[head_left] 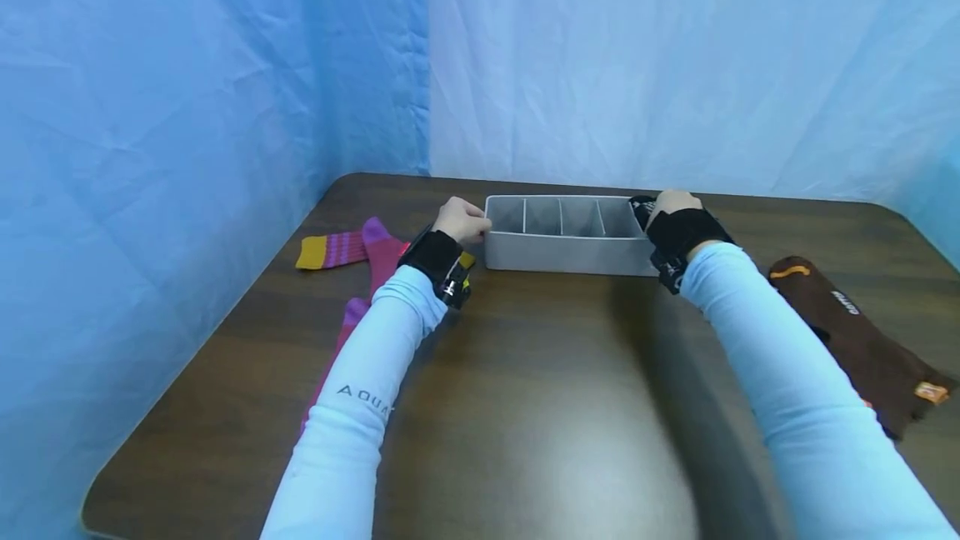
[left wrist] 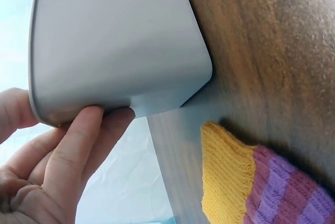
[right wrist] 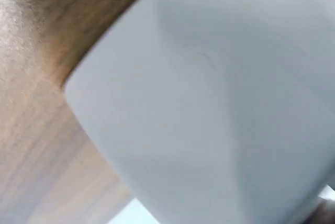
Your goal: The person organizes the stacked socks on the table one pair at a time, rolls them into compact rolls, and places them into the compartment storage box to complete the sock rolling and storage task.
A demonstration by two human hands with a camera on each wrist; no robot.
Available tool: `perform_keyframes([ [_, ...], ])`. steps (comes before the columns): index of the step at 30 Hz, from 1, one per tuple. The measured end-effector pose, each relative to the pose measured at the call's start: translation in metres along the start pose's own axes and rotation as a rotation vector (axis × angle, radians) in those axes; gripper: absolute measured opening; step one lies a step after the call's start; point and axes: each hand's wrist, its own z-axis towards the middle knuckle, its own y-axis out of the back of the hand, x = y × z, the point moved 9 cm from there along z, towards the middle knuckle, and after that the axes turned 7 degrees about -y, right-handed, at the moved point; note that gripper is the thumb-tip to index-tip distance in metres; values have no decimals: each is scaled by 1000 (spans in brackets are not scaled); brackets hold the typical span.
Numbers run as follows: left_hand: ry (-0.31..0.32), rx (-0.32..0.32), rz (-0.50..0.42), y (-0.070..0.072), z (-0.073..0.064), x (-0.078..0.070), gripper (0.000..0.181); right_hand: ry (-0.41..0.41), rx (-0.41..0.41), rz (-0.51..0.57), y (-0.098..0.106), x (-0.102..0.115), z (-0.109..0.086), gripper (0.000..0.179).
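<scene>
A long grey divider box point(head_left: 566, 252) with several open compartments sits near the back of the table. My left hand point(head_left: 462, 220) pinches its left end. In the left wrist view, the thumb point(left wrist: 14, 110) is at the rim and the fingertips press the outer wall. At the opposite end, my right hand point(head_left: 675, 202) grips the box, its fingers mostly hidden in the head view. The right wrist view is filled by the box's smooth grey wall point(right wrist: 172, 103), slightly blurred, with a sliver of hand at the lower right corner.
Knitted socks, purple-pink with yellow ends, lie left of the box; one striped sock point(head_left: 330, 250) points left, and others run partly under my left forearm. A brown fabric item point(head_left: 855, 332) with white lettering lies at right. Blue sheeting point(head_left: 660, 65) hangs behind the dark wooden table point(head_left: 540, 373).
</scene>
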Motion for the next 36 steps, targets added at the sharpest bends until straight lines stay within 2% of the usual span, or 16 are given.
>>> perform_keyframes([
  [2, -5, 3, 4, -4, -2, 0, 19, -4, 74, 42, 1, -2, -10, 26],
  [3, -5, 6, 12, -6, -2, 1, 19, -12, 140, 75, 8, 3, -31, 26],
  [4, -7, 10, 22, -8, -1, 3, 20, -12, 150, 95, 11, 4, -39, 28],
  [6, -8, 16, 29, -10, -1, 4, 20, -9, 93, 92, 17, 4, -38, 30],
  [10, 0, -4, 31, -8, 1, 7, 20, 18, -96, 57, 33, 11, -37, 33],
  [12, 13, -7, 23, -8, 2, 8, 20, 16, -143, 44, 34, 14, -35, 33],
  [16, 31, 15, 9, -10, 2, 11, 22, 21, -140, 21, 30, 15, -32, 28],
  [23, 13, -26, 13, -5, 6, 6, 23, 79, -129, 0, 32, 23, -33, 20],
  [30, 14, -30, -23, -9, 12, 10, 26, 66, -125, 15, 29, 22, -31, 18],
  [36, 11, -62, -22, -7, 17, 13, 25, 61, -144, 6, 29, 21, -28, 19],
])
